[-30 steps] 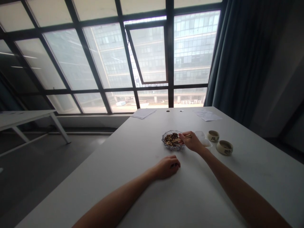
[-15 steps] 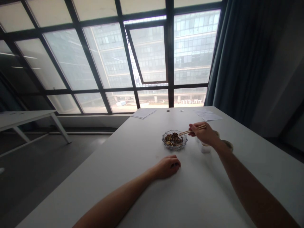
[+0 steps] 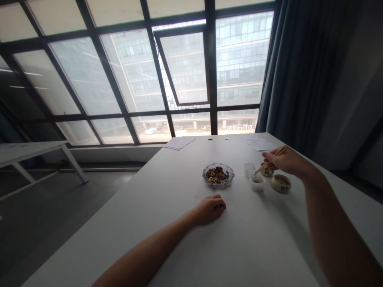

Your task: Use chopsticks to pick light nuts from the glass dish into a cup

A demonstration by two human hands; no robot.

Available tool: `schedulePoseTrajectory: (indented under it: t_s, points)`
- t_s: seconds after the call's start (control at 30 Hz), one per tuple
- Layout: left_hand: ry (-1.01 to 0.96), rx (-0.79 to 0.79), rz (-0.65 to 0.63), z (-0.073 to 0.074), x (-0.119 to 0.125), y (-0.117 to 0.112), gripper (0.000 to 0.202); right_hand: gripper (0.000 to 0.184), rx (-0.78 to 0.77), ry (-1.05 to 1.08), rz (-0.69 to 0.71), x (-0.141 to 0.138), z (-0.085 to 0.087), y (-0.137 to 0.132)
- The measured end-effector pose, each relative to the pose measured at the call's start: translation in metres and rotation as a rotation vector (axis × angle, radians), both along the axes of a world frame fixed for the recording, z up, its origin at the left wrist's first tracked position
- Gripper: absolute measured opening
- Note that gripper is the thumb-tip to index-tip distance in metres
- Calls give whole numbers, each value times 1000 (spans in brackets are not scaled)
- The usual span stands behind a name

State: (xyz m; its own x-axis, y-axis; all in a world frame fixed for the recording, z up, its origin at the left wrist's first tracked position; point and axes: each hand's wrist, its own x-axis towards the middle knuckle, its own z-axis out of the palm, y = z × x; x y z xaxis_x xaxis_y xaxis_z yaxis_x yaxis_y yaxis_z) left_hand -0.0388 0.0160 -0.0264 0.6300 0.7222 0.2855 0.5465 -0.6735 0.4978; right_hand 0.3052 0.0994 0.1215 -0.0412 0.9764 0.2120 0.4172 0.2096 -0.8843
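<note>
My right hand is closed on a pair of wooden chopsticks. Their tips are over the near clear plastic container, which has a little brownish stuff in it; whether the tips pinch anything is too small to tell. A second clear container stands just behind. Two cream ceramic bowls with dark characters, a front bowl and a rear bowl partly behind my hand, sit to the right. Left of these is a scalloped glass dish of mixed brown and yellowish pieces. My left hand rests on the table, fingers curled, contents hidden.
White paper sheets lie at the table's far left, and more paper at the far right. Another white table stands to the left. Windows and a dark blue curtain are beyond the white table.
My right hand has moved right with the chopsticks, from the glass dish to above the near plastic container. The containers and bowls now show more fully. My left hand stays put.
</note>
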Motion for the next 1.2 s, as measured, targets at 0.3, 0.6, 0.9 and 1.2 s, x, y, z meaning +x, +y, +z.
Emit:
schedulePoseTrajectory:
  t_s: [0.3, 0.6, 0.9, 1.2]
  points:
    - [-5, -9, -1, 2, 3, -2, 18, 41, 139, 135, 62, -48, 5, -12]
    - [-32, -1, -16, 4, 2, 0, 18, 53, 158, 192, 314, -130, -63, 12]
    - [-28, -7, -18, 4, 4, 0, 18, 55, 87, 309, 270, -141, -80, 14]
    - [-33, -3, -18, 4, 4, 0, 20, 57, 97, 349, 210, -146, -91, 20]
